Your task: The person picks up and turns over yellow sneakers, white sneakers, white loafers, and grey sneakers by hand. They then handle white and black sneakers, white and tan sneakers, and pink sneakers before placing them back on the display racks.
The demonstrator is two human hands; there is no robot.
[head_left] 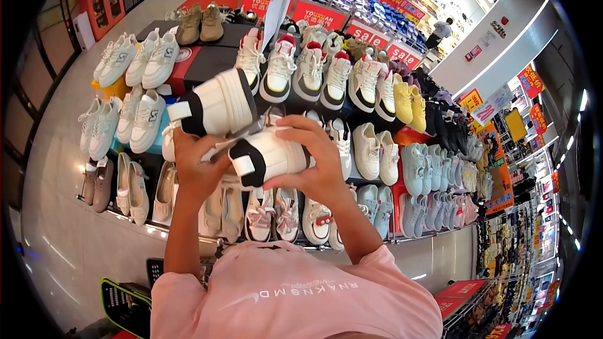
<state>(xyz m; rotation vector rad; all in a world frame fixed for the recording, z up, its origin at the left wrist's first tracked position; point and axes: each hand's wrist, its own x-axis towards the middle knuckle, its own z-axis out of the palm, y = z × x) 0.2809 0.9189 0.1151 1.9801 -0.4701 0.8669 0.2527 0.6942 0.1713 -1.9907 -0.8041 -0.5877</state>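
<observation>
My left hand (195, 162) is closed on a white sneaker (220, 105) with a black heel panel and a white pull tab, its heel toward me. My right hand (314, 162) grips a matching white sneaker (276, 156), fingers over the top and thumb beneath. The right sneaker sits a little lower and nearer to me than the left one. Both are held up in front of the display, and their toes are mostly hidden. Just beyond them stands a row of white sneakers with black and yellow soles (309, 70).
The tiered shoe display (213, 56) spreads out ahead, with flat shoes (130, 189) on its lower left and pale blue sneakers (414, 169) on the right. Red sale signs (367, 36) and a white pillar (487, 31) rise behind. A person (440, 32) is far back.
</observation>
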